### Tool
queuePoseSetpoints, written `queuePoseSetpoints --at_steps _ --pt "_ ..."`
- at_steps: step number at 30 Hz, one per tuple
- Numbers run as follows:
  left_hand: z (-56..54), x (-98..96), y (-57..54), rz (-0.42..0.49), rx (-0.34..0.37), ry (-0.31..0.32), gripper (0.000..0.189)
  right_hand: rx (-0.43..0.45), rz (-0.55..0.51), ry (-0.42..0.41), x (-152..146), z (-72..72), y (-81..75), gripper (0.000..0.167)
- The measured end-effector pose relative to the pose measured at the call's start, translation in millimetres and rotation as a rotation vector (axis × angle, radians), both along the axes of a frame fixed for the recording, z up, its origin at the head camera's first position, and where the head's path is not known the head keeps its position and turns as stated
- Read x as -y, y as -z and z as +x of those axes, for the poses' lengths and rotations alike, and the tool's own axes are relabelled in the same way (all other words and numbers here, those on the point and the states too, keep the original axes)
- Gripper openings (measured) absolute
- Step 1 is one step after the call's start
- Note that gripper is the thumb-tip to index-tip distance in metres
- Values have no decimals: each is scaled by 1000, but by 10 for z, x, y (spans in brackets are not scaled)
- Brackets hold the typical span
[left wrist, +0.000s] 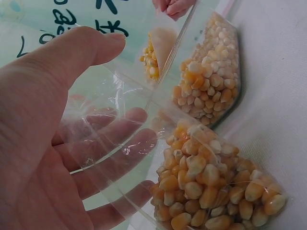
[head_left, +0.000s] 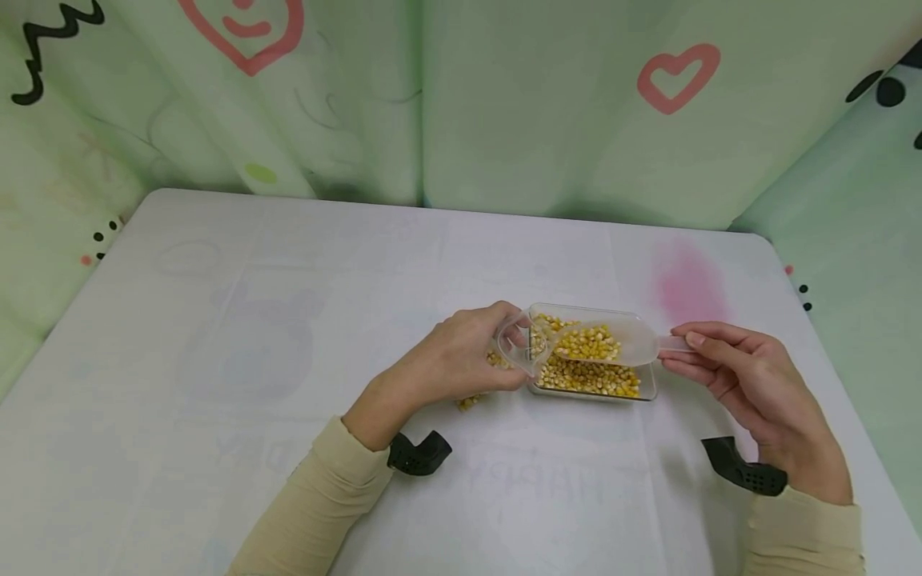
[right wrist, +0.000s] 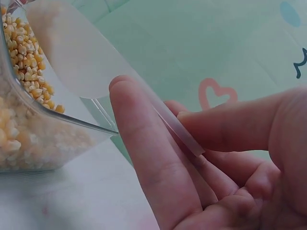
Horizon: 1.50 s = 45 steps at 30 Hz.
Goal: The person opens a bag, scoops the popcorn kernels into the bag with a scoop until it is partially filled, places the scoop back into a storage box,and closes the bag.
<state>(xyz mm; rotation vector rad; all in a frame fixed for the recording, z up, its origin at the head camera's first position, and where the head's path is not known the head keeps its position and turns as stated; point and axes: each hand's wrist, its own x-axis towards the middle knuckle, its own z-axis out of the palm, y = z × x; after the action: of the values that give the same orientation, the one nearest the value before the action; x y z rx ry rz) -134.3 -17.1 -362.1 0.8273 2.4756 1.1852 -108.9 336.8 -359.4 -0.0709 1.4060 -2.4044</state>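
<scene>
My left hand (head_left: 461, 348) holds a clear plastic bag (left wrist: 211, 187) by its spread mouth, and corn kernels fill the bag's bottom. In the left wrist view its fingers show through the film. The thumb and fingers of my right hand (head_left: 756, 384) pinch the handle of a translucent scoop (head_left: 637, 340). Yellow kernels (head_left: 587, 342) lie in the scoop, whose front edge points at the bag's mouth. Below the scoop stands a clear rectangular container (head_left: 650, 388) with more corn kernels (right wrist: 29, 67) inside.
The white table (head_left: 238, 456) carries faint printed drawings and a pink patch (head_left: 690, 280) behind my right hand. Green curtains (head_left: 533, 120) with hearts and black marks hang around its back and sides. Each wrist wears a black mount (head_left: 420, 454).
</scene>
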Motion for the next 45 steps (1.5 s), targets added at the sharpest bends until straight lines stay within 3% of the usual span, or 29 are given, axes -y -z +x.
queuePoseSetpoints --at_steps 10,21,34,45 --pt "-4 -10 9 0 -8 -1 50 30 -67 64 -9 5 -9 36" --pt "-4 -11 13 7 8 -7 50 34 -59 126 21 31 -96 34" --pt "-4 -16 12 2 8 -8 51 -35 -85 110 111 74 -214 37" --pt "2 -14 15 1 0 -3 51 -69 -37 105 220 99 -279 36"
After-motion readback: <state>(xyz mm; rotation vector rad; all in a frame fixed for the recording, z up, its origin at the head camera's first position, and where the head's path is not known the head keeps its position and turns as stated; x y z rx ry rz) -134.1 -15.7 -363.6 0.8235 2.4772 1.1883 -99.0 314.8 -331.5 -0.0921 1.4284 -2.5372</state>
